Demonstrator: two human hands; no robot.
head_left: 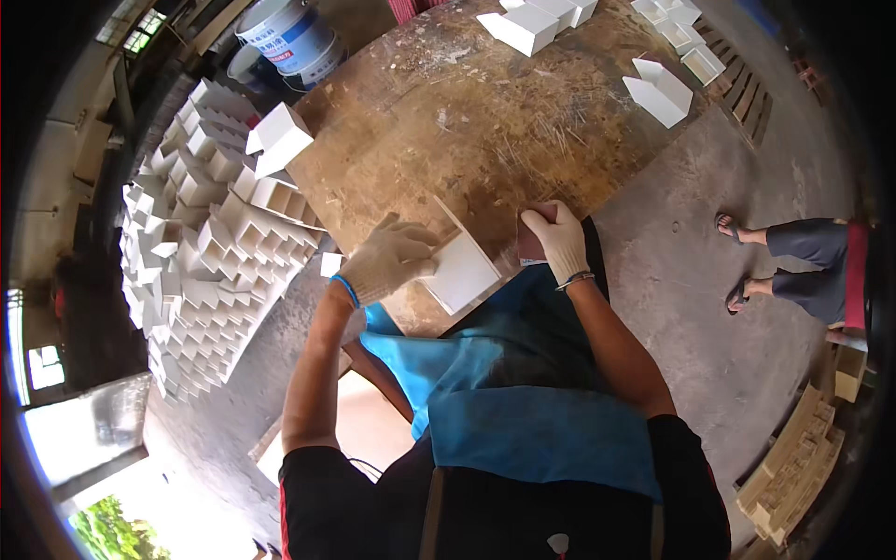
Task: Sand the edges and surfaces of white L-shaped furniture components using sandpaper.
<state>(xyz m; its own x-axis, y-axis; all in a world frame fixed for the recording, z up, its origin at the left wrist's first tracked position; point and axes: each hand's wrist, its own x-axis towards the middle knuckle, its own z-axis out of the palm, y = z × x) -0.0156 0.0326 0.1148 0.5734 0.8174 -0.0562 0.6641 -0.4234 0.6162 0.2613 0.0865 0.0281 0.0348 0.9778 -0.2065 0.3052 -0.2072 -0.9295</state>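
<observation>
A small white wooden box [464, 273] with a bare-wood edge lies at the near edge of the worn brown table. My left hand [392, 250], in a cream knitted glove with a blue cuff, grips its left side, fingers over the top. Just right of the box, my right hand [562, 245], gloved too, is closed on a reddish-brown piece of sandpaper [529, 245]. The sandpaper is apart from the box; whether a block backs it is hidden. A blue apron [541, 434] covers my lap below.
Many white boxes [201, 238] are stacked at the left. More stand on the table [467, 121]: one box [279, 140] at its left edge, another [659, 93] at right, several at the far side. A paint bucket [289, 42] stands beyond. A person's legs [793, 247] show at right.
</observation>
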